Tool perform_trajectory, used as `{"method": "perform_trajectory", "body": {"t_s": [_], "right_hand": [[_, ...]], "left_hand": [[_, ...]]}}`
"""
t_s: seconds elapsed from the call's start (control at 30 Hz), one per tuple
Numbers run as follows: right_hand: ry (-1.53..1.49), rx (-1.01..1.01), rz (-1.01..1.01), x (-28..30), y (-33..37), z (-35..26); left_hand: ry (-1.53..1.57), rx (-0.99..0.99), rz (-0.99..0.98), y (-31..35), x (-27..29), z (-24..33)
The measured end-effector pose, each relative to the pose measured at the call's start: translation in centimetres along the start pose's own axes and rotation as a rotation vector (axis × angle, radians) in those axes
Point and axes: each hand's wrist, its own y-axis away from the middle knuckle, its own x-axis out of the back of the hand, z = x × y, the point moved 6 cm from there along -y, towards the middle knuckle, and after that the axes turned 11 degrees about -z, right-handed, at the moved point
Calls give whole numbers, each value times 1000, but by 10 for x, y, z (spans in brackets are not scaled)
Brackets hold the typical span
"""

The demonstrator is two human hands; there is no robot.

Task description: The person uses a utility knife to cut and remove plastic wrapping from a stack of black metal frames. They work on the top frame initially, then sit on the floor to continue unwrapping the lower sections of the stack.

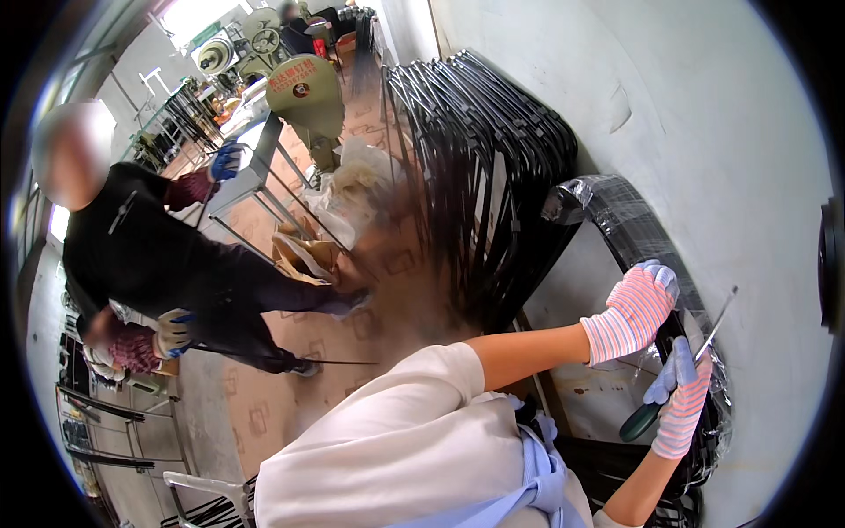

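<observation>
The right hand (683,396) has its fingers wrapped tight around a tool (640,423). The green handle pokes out below the fingers, toward the person's body. The thin metal blade sticks out past the other side of the fingers and points up toward the wall (704,150).

The left hand (629,317) is just ahead of the right one. Its fingers are bent and lie on top of a long black bundle (627,220). I can't tell if they are squeezing it or just resting there. The bundle runs on past the left fingers, and its other end goes back under the right hand. Shiny clear film (720,421) is wrapped around it, and some is crinkled close to the right fingers. Both hands wear stripy gloves.

Beyond the left fingers, lots of black frames (493,145) lean in a big row by the wall. Well apart from the fingers, another person (145,238) in black stands with one gloved hand at the edge of a counter (255,154).
</observation>
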Motion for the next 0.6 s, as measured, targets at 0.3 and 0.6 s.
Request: {"method": "perform_trajectory", "body": {"t_s": [0.3,0.6], "right_hand": [[-360,98,194,-22,19,40],[-169,119,175,-41,18,9]], "left_hand": [[213,-123,486,29,33,-11],[-3,-82,77,15,49,-7]]}}
